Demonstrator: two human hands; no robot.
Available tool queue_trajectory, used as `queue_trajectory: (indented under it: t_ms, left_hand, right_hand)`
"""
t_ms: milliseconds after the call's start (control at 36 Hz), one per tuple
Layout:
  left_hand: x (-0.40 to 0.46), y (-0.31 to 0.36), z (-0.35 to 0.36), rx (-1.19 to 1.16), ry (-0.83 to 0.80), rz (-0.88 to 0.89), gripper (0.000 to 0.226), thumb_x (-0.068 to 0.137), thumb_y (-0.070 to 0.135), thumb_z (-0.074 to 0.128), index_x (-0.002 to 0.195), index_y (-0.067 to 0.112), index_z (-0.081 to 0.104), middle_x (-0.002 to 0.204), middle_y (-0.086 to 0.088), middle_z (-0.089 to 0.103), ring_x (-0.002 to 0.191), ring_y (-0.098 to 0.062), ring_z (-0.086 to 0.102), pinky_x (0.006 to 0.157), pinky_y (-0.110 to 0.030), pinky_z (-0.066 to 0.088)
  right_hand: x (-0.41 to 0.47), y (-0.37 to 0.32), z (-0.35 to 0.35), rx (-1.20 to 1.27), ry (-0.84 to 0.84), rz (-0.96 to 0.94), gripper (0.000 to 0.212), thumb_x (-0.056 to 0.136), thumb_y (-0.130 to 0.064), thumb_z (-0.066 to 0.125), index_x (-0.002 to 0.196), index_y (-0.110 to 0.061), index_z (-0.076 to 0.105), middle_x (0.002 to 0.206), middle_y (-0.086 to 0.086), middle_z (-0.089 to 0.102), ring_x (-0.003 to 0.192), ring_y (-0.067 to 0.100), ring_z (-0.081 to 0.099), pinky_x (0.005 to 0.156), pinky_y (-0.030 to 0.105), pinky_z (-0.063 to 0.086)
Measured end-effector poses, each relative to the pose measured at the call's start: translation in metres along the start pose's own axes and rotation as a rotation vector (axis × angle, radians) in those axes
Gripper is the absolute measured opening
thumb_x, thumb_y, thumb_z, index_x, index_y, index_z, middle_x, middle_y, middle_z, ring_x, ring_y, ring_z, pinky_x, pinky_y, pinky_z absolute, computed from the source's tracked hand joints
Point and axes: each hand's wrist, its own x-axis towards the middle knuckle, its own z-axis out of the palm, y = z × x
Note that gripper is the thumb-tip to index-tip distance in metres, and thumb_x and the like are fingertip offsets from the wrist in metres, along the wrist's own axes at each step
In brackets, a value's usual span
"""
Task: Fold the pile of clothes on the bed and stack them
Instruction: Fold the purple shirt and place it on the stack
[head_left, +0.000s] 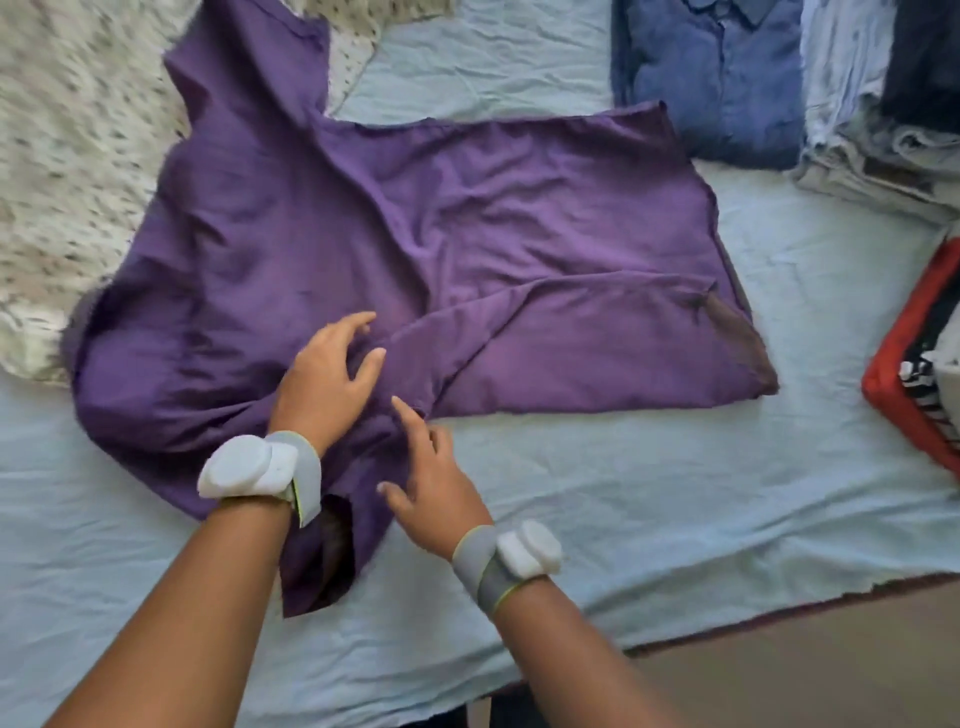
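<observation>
A purple T-shirt (467, 218) lies spread and creased across the pale blue bed sheet (675, 493). One sleeve points to the far left, the other toward me at the near edge. My left hand (332, 374) rests on the shirt's near middle with relaxed, slightly bent fingers. My right hand (431, 478) lies beside it on the near sleeve area, fingers straight and touching the cloth. Both wrists wear grey bands with white pods.
A folded blue button shirt (717, 78) lies at the far right. Beside it stands a stack of folded grey and dark clothes (883, 145). A red basket (914, 374) with clothes sits at the right edge. A speckled white blanket (67, 156) covers the left. The bed's near edge runs lower right.
</observation>
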Motion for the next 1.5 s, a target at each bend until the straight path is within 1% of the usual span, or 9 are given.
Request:
queue_trajectory:
  t_ms: [167, 306, 472, 722, 861, 1083, 1195, 1417, 1500]
  left_hand:
    - [-0.001, -0.037, -0.049, -0.134, -0.093, -0.15, 0.039, 0.084, 0.055, 0.062, 0.117, 0.033, 0.063, 0.102, 0.006, 0.07, 0.093, -0.012, 0.066, 0.092, -0.03, 0.048]
    - [0.01, -0.048, -0.084, -0.414, -0.072, -0.233, 0.026, 0.102, 0.041, 0.038, 0.11, 0.03, 0.061, 0.11, -0.01, 0.067, 0.073, 0.002, 0.063, 0.061, -0.008, 0.046]
    - [0.013, -0.063, -0.118, -0.505, 0.107, -0.369, 0.059, 0.091, 0.06, 0.032, 0.126, 0.021, 0.058, 0.121, -0.007, 0.061, 0.109, -0.019, 0.055, 0.098, -0.026, 0.041]
    - [-0.009, -0.097, -0.132, 0.091, -0.174, -0.255, 0.086, 0.064, 0.048, 0.085, 0.13, 0.016, 0.039, 0.126, -0.008, 0.059, 0.118, -0.03, 0.055, 0.087, -0.033, 0.041]
    - [-0.009, -0.105, -0.132, 0.017, 0.184, -0.118, 0.021, 0.091, 0.022, 0.064, 0.103, 0.004, 0.063, 0.094, -0.021, 0.068, 0.089, -0.038, 0.063, 0.075, -0.037, 0.041]
    - [0.001, -0.109, -0.159, -0.098, 0.499, -0.15, 0.023, 0.097, 0.032, 0.056, 0.092, 0.011, 0.065, 0.077, -0.004, 0.055, 0.072, -0.021, 0.046, 0.066, -0.026, 0.031]
    - [0.001, -0.14, -0.156, 0.02, 0.334, -0.306, 0.054, 0.089, 0.055, 0.055, 0.06, 0.011, 0.043, 0.058, -0.01, 0.042, 0.063, -0.032, 0.038, 0.058, -0.035, 0.026]
    - [0.007, -0.127, -0.166, -0.542, 0.337, -0.128, 0.038, 0.079, 0.062, 0.058, 0.095, 0.028, 0.063, 0.079, 0.007, 0.067, 0.071, -0.006, 0.056, 0.072, -0.027, 0.046]
    - [-0.015, -0.138, -0.16, -0.46, 0.273, -0.196, 0.072, 0.057, 0.064, 0.08, 0.108, 0.025, 0.049, 0.089, 0.013, 0.061, 0.076, 0.005, 0.056, 0.074, -0.011, 0.042]
  right_hand:
    - [0.033, -0.036, 0.021, 0.081, 0.046, 0.064, 0.043, 0.084, -0.01, 0.062, 0.126, -0.017, 0.057, 0.117, 0.013, 0.061, 0.105, 0.03, 0.058, 0.094, 0.032, 0.044]
    - [0.083, -0.099, -0.013, 0.658, 0.162, 0.042, 0.019, 0.087, 0.004, 0.06, 0.097, -0.011, 0.065, 0.082, 0.004, 0.062, 0.069, 0.011, 0.057, 0.06, 0.026, 0.054]
    - [0.136, -0.149, -0.043, 1.394, 0.267, 0.065, 0.04, 0.097, 0.004, 0.043, 0.131, -0.016, 0.038, 0.099, 0.01, 0.056, 0.09, 0.024, 0.062, 0.084, 0.029, 0.053]
    - [0.112, -0.099, 0.029, 0.783, 0.261, 0.33, 0.021, 0.094, -0.012, 0.055, 0.113, -0.021, 0.053, 0.097, 0.002, 0.061, 0.078, 0.01, 0.056, 0.062, 0.018, 0.042]
    - [0.097, -0.085, 0.055, 0.552, 0.216, 0.169, 0.035, 0.087, -0.015, 0.068, 0.118, -0.025, 0.054, 0.104, 0.003, 0.055, 0.093, 0.01, 0.054, 0.084, 0.017, 0.045]
    - [0.087, -0.068, 0.056, -0.262, 0.112, -0.041, 0.038, 0.081, -0.044, 0.065, 0.119, -0.045, 0.059, 0.108, -0.007, 0.038, 0.105, 0.018, 0.039, 0.099, 0.039, 0.035]
    - [0.092, -0.071, 0.053, -0.383, 0.097, -0.008, 0.035, 0.083, -0.038, 0.068, 0.117, -0.041, 0.06, 0.106, -0.008, 0.035, 0.108, 0.021, 0.04, 0.092, 0.036, 0.032]
    - [0.104, -0.09, 0.054, -0.311, 0.127, 0.103, 0.032, 0.082, -0.048, 0.066, 0.112, -0.038, 0.06, 0.107, -0.003, 0.043, 0.113, 0.024, 0.04, 0.098, 0.04, 0.035]
    - [0.105, -0.09, 0.056, -0.159, 0.209, 0.001, 0.028, 0.082, -0.038, 0.069, 0.108, -0.033, 0.062, 0.103, -0.004, 0.053, 0.105, 0.021, 0.053, 0.095, 0.048, 0.043]
